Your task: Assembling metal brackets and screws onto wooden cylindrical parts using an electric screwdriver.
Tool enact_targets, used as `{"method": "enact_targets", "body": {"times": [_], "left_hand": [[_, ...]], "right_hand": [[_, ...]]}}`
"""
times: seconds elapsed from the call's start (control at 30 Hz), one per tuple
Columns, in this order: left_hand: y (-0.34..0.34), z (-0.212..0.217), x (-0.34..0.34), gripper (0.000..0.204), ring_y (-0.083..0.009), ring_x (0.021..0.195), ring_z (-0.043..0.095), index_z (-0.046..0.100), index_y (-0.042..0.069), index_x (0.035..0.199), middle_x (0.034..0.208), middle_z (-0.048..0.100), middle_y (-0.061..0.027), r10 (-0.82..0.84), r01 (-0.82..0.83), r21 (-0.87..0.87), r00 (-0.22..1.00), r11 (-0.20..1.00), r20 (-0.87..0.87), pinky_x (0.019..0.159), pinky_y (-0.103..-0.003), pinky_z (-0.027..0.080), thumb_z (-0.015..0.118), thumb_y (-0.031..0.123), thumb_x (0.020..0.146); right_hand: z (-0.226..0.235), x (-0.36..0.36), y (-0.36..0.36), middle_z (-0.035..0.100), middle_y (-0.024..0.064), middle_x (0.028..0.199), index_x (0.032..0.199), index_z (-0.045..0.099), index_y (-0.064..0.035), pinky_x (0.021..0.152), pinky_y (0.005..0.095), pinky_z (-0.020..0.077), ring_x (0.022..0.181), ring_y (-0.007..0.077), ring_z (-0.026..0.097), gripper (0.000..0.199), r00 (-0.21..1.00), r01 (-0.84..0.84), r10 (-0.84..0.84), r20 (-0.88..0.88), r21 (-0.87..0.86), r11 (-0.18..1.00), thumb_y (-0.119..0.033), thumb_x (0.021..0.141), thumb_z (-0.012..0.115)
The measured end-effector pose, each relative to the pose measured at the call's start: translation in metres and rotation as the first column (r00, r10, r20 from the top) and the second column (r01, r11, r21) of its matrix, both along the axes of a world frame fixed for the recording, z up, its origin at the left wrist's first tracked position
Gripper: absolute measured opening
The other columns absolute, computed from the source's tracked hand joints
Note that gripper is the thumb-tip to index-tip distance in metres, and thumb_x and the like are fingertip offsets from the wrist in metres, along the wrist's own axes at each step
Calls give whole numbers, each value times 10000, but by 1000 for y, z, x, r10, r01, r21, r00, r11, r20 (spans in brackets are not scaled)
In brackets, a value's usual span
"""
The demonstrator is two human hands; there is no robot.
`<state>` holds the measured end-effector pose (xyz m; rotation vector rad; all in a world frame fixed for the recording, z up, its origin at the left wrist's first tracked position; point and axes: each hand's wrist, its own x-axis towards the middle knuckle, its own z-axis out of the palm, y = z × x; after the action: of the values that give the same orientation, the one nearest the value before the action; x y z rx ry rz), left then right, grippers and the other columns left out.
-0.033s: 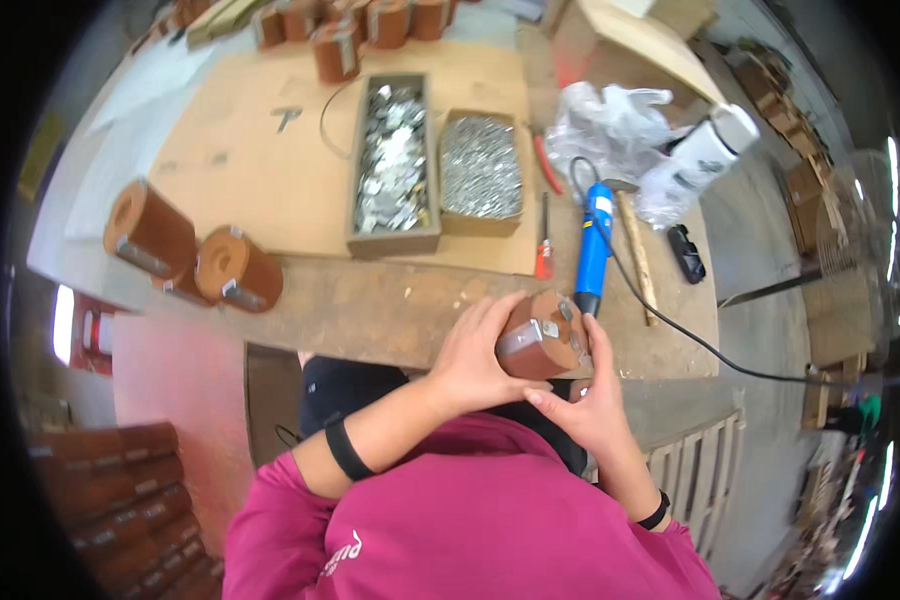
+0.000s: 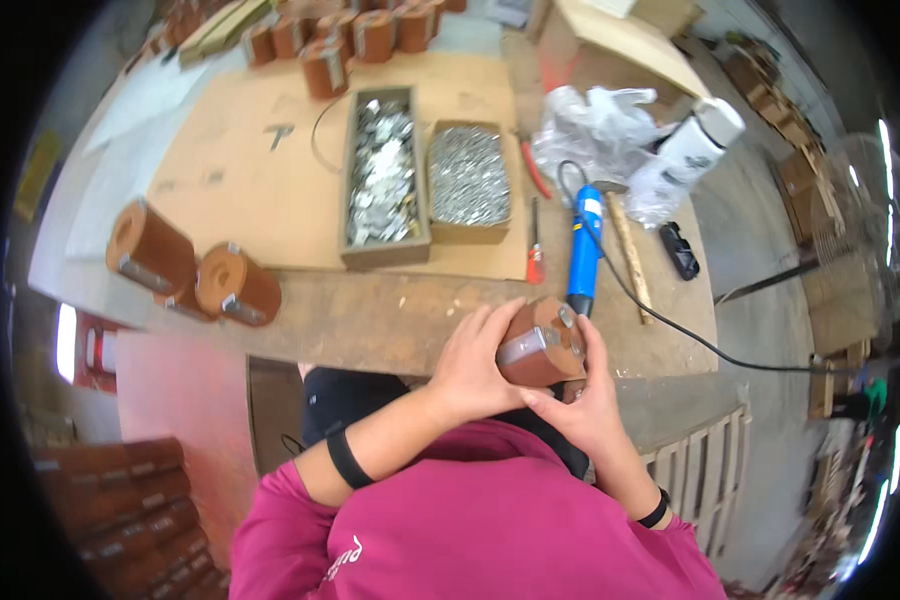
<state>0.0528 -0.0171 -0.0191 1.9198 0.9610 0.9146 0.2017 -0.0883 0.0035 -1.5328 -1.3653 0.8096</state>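
A reddish-brown cylinder (image 2: 538, 350) with silver metal clips on its side and end is held between my two hands at the table's front edge. My left hand (image 2: 477, 362) wraps its left side, and the fingers reach over the top. My right hand (image 2: 592, 395) grips it from the right and below, its thumb close to my left hand. A blue electric screwdriver (image 2: 584, 250) with a black cord lies just behind the cylinder, its dark tip beside my right fingertips. Farther left stand more such cylinders (image 2: 240, 285), each with a round central hole and metal clips.
A long box of flat metal pieces (image 2: 348, 215) and a box of small metal fasteners (image 2: 470, 236) sit on cardboard. Nearby lie a red-handled screwdriver (image 2: 536, 262), a wooden stick (image 2: 630, 260), a plastic bag (image 2: 595, 130), a white bottle (image 2: 685, 155) and a black object (image 2: 681, 252). More cylinders (image 2: 325, 68) stand behind.
The view has shifted slightly, so the table things sit a little lower and farther left. Both hands keep hold of the cylinder, which is tilted a little differently.
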Motion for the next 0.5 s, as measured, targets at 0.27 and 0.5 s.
{"method": "enact_targets", "body": {"times": [0.27, 0.5], "left_hand": [[-10, 52, -6, 878, -341, 954, 501, 396, 42, 1243, 1027, 480, -168, -210, 213, 41, 975, 976, -74, 833, -379, 412, 794, 355, 526], [-15, 54, -22, 750, -227, 1100, 464, 308, 47, 1305, 1188, 437, -116, -295, 509, -407, 825, 758, 482, 922, -363, 379, 730, 166, 696]], "right_hand": [[13, 19, -13, 480, 148, 1165, 1307, 297, 1, 843, 299, 445, 1086, 186, 472, 807, 955, 4, 27, -295, 103, 995, -138, 660, 760], [35, 32, -24, 506, 117, 1133, 1298, 335, -18, 697, 214, 442, 930, 151, 532, 784, 764, -37, 68, -641, 62, 997, -193, 648, 737]]}}
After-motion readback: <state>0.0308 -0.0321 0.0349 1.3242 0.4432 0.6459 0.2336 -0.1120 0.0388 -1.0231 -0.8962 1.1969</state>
